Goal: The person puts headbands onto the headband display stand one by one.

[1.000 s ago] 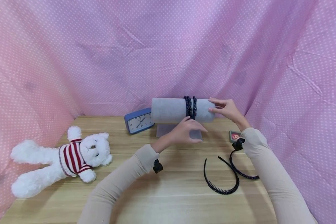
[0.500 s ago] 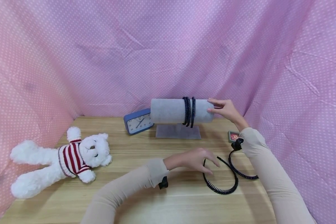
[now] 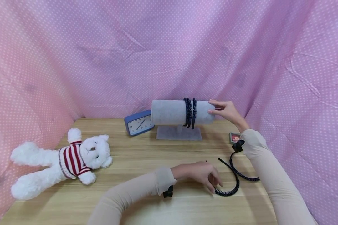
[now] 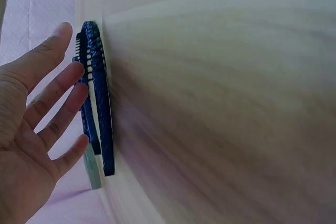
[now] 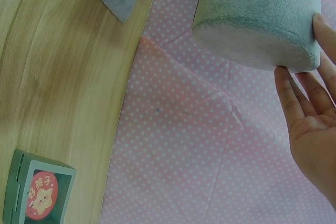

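In the head view my left hand (image 3: 200, 175) is low over the table at the left side of a black toothed headband (image 3: 232, 190), covering part of it. The left wrist view shows the fingers spread beside the headband (image 4: 100, 77), with nothing gripped. My right hand (image 3: 229, 114) holds the right end of a grey velvet display stand (image 3: 169, 112), index finger on top and thumb on the front. In the right wrist view its fingertips touch the round end of the stand (image 5: 252, 24). Several black headbands (image 3: 190, 114) hang around the roll.
Another black headband (image 3: 245, 176) lies at the right, partly under the right forearm. Beyond it is a small green box (image 3: 234, 137) with a red picture. A blue alarm clock (image 3: 140, 122) stands left of the stand; a white teddy bear (image 3: 73, 159) lies at the left.
My left hand has moved from the hanging headbands down toward the front and right, to the headband on the table. The right hand stays at the end of the stand.
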The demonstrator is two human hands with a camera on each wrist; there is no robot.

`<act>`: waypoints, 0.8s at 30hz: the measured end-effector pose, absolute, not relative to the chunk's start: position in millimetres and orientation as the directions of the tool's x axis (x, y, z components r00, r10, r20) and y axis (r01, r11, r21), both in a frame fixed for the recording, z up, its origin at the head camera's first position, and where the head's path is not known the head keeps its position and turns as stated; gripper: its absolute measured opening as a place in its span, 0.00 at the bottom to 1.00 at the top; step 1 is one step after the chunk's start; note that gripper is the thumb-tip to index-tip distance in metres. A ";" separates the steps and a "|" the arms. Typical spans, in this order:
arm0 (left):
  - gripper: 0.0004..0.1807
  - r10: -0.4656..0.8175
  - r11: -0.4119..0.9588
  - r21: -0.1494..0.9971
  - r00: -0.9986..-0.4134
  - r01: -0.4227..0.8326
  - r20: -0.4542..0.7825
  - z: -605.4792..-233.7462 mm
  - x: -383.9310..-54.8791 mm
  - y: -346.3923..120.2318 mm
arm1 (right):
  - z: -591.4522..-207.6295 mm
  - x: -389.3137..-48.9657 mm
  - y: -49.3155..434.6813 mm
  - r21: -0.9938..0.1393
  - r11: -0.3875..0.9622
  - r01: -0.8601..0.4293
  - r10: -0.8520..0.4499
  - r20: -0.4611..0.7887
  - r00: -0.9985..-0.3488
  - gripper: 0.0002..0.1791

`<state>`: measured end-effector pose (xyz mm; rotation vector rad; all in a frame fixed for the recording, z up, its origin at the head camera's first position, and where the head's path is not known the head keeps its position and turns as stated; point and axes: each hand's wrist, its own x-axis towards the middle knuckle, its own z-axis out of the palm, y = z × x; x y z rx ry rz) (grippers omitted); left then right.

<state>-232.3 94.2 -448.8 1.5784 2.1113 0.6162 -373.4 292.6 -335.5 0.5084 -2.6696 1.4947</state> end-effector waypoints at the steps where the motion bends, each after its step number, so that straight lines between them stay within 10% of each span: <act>1: 0.19 0.964 0.250 0.575 -0.254 0.779 -0.076 -449.0 -231.2 95.4 | -335.5 -373.3 292.8 -0.821 0.485 -0.301 -0.262 0.192 -0.946 0.31; 24: 0.13 0.958 0.287 0.399 -0.262 0.871 -0.116 -454.6 -235.2 86.9 | -332.9 -370.2 292.4 -0.815 0.501 -0.291 -0.263 0.177 -0.948 0.31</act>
